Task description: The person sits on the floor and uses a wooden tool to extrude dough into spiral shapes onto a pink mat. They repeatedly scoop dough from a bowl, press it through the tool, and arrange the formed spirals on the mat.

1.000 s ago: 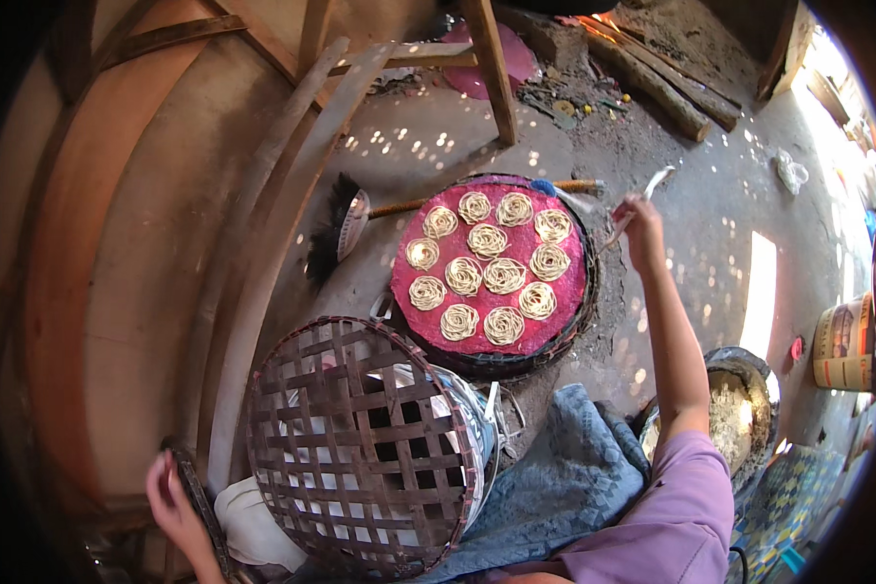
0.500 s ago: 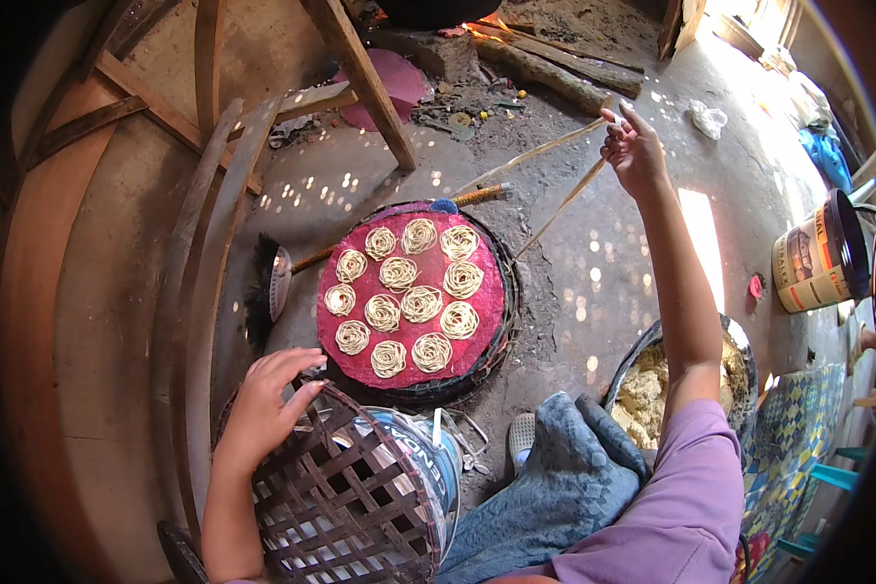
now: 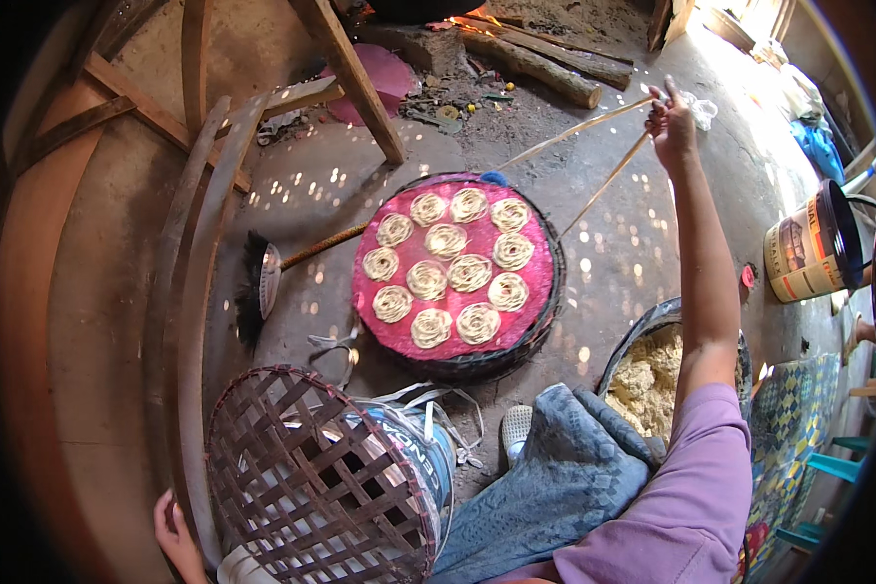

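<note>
Right hand [image 3: 674, 125] pinches two sticks [image 3: 594, 146] beyond the red tray [image 3: 455, 275]; left hand [image 3: 177, 533] grips the lattice basket [image 3: 311, 477]; labelled bucket [image 3: 810, 248] right.

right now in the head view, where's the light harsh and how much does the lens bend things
Head view: sunlight blows out the upper right corner near the right hand holding two thin bamboo sticks; small sun dapples speckle the ground around the round pink cloth-covered tray of noodle coils. Fisheye curves the wooden planks at left; the rim falls black. The centre stays sharp.
</note>
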`<state>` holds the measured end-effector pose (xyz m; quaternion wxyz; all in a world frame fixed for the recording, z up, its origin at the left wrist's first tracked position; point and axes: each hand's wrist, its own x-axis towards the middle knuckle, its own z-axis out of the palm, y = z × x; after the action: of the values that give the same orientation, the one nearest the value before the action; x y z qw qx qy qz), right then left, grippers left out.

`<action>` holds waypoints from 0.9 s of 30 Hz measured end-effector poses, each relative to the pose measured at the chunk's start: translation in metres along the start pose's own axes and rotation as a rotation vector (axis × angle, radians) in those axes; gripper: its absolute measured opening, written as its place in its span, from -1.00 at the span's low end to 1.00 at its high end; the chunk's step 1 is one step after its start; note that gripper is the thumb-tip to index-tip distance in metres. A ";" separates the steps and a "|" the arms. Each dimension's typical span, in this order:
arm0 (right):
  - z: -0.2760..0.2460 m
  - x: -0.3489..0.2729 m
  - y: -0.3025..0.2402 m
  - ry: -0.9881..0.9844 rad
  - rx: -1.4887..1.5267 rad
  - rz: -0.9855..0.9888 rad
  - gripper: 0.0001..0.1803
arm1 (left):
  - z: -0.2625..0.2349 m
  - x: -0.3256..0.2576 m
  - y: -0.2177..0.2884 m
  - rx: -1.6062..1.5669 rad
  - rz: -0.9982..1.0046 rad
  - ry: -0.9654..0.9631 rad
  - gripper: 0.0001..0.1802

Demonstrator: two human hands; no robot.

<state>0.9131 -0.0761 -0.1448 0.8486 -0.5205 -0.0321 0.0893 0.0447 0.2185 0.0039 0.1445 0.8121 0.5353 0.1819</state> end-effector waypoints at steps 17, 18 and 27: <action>-0.006 -0.030 -0.033 -0.061 -0.465 -0.349 -0.50 | -0.038 -0.153 -0.081 0.198 -0.356 0.299 -0.64; 0.007 -0.046 -0.026 -0.162 -0.648 -0.346 -0.51 | -0.037 -0.154 -0.080 0.225 -0.318 0.260 -0.64; 0.081 -0.277 0.131 -0.804 -1.993 -0.756 -0.62 | -0.050 -0.179 -0.061 0.398 -0.344 0.140 -0.76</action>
<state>0.6133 0.0019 -0.2137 -0.0419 -0.8538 -0.5132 -0.0771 -0.0921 0.0791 -0.0033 -0.0267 0.7070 0.6994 0.1014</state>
